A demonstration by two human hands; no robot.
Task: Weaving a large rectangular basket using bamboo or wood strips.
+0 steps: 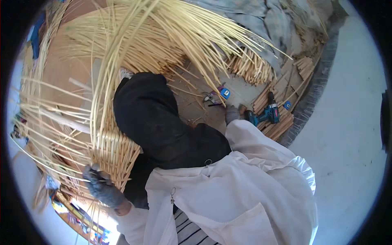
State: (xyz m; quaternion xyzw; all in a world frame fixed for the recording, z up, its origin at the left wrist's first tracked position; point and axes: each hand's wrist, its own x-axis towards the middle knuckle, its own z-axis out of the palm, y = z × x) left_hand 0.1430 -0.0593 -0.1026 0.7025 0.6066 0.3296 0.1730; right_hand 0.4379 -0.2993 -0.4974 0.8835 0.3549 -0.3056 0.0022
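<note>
My left hand, in a grey glove, is closed at the edge of a woven wicker panel, its fingers curled round a pale rod. Long, loose rod ends stick out from the weave to the left and upward. My right hand, also gloved, reaches to the floor beyond my knee; its fingers are mostly hidden, so I cannot make out a grip. Just ahead of it lie what look like pruning shears and a blue tape measure.
A teal and black cordless drill rests on bundled brown sticks at the right, beside another blue tape measure. A large fan of peeled rods spreads across the far side. Cut rods are stacked near a grey cloth.
</note>
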